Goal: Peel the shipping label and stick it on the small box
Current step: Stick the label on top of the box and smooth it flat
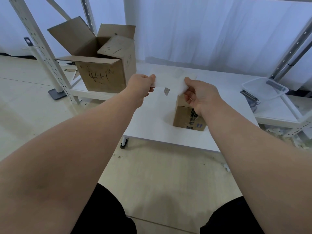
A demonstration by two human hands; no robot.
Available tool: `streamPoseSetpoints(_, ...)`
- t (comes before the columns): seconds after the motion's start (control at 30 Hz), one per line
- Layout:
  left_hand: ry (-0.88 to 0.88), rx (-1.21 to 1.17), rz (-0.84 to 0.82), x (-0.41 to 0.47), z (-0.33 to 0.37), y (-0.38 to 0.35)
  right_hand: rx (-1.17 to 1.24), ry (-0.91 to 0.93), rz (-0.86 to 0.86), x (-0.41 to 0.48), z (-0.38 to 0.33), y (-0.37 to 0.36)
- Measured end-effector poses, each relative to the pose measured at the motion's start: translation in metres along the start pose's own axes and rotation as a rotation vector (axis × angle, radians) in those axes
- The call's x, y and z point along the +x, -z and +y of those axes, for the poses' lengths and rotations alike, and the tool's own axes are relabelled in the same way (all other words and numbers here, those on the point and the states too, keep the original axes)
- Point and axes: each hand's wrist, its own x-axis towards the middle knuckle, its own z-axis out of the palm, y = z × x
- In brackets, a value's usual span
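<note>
A white shipping label sheet [170, 80] is held up in the air above the low white table [152, 125]. My left hand [141, 86] pinches its left edge. My right hand [200, 95] pinches its right lower corner between thumb and fingers. A small grey patch shows on the sheet near its lower middle. The small brown cardboard box [184, 118] stands on the table just under my right hand, with printed tape on its front; my right hand hides part of its top.
A large open cardboard box [103, 71] with handwriting sits on a low shelf at the back left, beside a white perforated rack post [38, 46]. A clear plastic tub [265, 89] lies at the right. White curtains hang behind.
</note>
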Motion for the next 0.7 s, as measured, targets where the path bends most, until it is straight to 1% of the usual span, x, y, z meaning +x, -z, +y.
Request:
streamPoseSetpoints(0.13, -0.051, 0.023, 0.044, 0.003, -0.003, 0.001, -0.011, 0.006, 0.007, 0.0, 0.0, 0.002)
streamPoseSetpoints(0.33, -0.109, 0.064, -0.024, 0.005, -0.013, 0.011, -0.073, -0.001, -0.022, 0.001, 0.0, 0.009)
streamPoseSetpoints(0.53, -0.037, -0.13, -0.335, 0.005, -0.013, 0.026, -0.022, 0.065, -0.15, -0.002, -0.007, 0.017)
streamPoseSetpoints(0.63, -0.008, -0.203, -0.414, 0.002, -0.006, 0.026, -0.01, 0.065, -0.213, -0.004, -0.009, 0.017)
streamPoseSetpoints(0.7, -0.007, -0.148, -0.447, 0.0, -0.002, 0.023, -0.004, 0.059, -0.237, -0.005, -0.008, 0.015)
